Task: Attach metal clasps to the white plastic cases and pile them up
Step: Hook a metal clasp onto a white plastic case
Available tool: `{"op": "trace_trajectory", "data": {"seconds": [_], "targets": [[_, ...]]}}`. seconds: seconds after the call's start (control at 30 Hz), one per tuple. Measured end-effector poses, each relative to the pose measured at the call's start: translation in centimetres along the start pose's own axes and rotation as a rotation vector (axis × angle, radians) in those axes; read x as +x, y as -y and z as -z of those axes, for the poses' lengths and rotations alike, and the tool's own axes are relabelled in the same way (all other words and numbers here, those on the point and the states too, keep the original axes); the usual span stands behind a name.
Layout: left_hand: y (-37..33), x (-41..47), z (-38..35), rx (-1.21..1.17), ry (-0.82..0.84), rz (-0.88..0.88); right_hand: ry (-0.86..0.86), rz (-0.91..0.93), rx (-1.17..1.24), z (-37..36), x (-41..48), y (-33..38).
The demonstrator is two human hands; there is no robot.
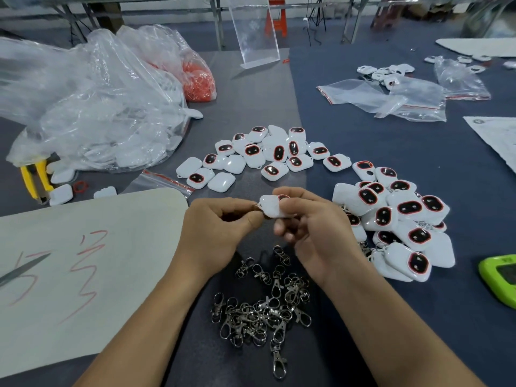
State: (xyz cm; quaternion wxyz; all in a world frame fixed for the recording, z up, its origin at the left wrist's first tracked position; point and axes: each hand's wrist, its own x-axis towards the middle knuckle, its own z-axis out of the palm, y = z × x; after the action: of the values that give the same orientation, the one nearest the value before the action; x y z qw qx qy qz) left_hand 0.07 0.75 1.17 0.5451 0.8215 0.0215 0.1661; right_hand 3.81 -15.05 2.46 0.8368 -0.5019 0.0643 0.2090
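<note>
Beyond metal clasps (pixel 262 311), white case (pixel 272 209) in pinch of left hand (pixel 217 227) and right hand (pixel 312 233); red scrawl (pixel 86 263) illegible.

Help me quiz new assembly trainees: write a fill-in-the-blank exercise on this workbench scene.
1. The left hand and the right hand together hold one ____ case.
2. The closest heap of cases lies on the person's ____ side.
3. The pliers at the far left have ____ handles.
4. The loose clasps near the person are made of ____.
Missing words: white; right; yellow; metal.
</note>
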Motion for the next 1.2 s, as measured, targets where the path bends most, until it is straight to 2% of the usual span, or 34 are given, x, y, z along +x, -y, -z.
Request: {"op": "trace_trajectory", "data": {"seconds": [0.1,0.23,0.3,0.37,0.5,0.57,0.6,0.7,0.8,0.97,1.13,1.2], "targets": [[-0.1,0.2,-0.2,-0.229,0.048,0.132,0.014,-0.017,0.015,0.2,0.2,0.2],[0.0,0.3,-0.3,-0.264,-0.002,0.178,0.023,0.030,0.023,0.0,-0.1,0.1],[0.0,0.3,-0.1,-0.128,-0.028,0.096,0.000,0.084,-0.012,-0.1,-0.2,0.0],[-0.1,0.2,0.2,0.119,-0.035,-0.032,-0.029,0.179,-0.111,-0.2,-0.5,-0.2],[0.0,-0.1,0.3,0.708,-0.003,-0.367,-0.075,0.410,-0.497,-0.5,-1.0,-1.3],[0.1,-0.3,0.4,0.760,-0.036,-0.412,-0.079,0.410,-0.491,-0.7,-1.0,-1.5],[0.1,-0.3,0.4,0.701,-0.058,-0.365,-0.073,0.367,-0.393,-0.8,-0.9,-1.3],[0.3,0.0,0.1,0.216,-0.069,-0.066,-0.060,0.181,-0.073,-0.6,-0.5,-0.4],[0.1,0.0,-0.5,-0.055,-0.011,0.078,-0.024,0.073,0.039,-0.3,-0.4,0.0],[-0.4,-0.1,-0.7,-0.182,-0.003,0.089,0.013,0.047,0.035,-0.1,-0.3,0.3],[-0.8,-0.2,-0.5,-0.377,0.071,0.205,0.051,-0.018,-0.006,0.1,-0.5,0.5],[-0.9,-0.3,-0.4,-0.311,0.067,0.156,0.026,-0.021,-0.024,0.1,-0.5,0.3]]}}
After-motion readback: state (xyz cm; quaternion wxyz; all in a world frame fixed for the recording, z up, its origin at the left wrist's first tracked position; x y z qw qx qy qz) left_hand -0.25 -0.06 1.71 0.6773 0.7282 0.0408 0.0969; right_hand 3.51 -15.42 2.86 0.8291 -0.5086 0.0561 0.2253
